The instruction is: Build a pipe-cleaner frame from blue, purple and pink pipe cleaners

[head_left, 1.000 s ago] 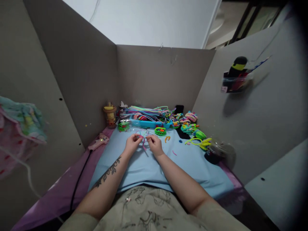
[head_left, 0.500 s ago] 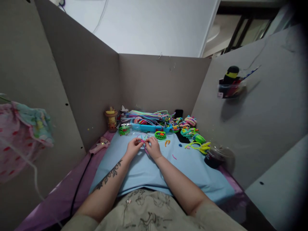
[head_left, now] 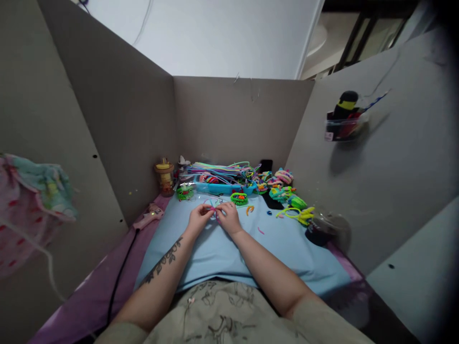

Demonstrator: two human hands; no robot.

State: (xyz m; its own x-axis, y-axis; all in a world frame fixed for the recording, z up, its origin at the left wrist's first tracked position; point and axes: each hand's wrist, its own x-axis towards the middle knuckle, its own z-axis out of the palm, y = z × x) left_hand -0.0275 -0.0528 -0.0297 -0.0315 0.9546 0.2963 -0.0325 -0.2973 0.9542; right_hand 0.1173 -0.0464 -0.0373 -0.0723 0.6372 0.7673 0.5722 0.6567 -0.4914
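Observation:
Between my two hands is a pink pipe cleaner (head_left: pixel 214 209), pinched by the fingertips of both. My left hand (head_left: pixel 199 219) grips it from the left, my right hand (head_left: pixel 228 218) from the right, the fingertips almost meeting. Part of the pipe cleaner hangs below the fingers; its full shape is hidden. Just beyond my right hand sits a green looped pipe cleaner piece (head_left: pixel 239 198) with orange and red bits. Short orange pipe cleaner scraps (head_left: pixel 250 209) and a pink scrap (head_left: pixel 261 231) lie to the right on the blue cloth (head_left: pixel 215 258).
A blue tray (head_left: pixel 225 189) heaped with long pipe cleaners stands at the back. A pink glue gun (head_left: pixel 149 217) with a black cord lies left. Finished colourful pieces (head_left: pixel 283 193) and a dark round container (head_left: pixel 318 233) line the right. Grey panels (head_left: pixel 244 119) enclose the table.
The view has shifted slightly. Both hands stay together at nearly the same spot, still pinching the pink pipe cleaner, with only small finger movement.

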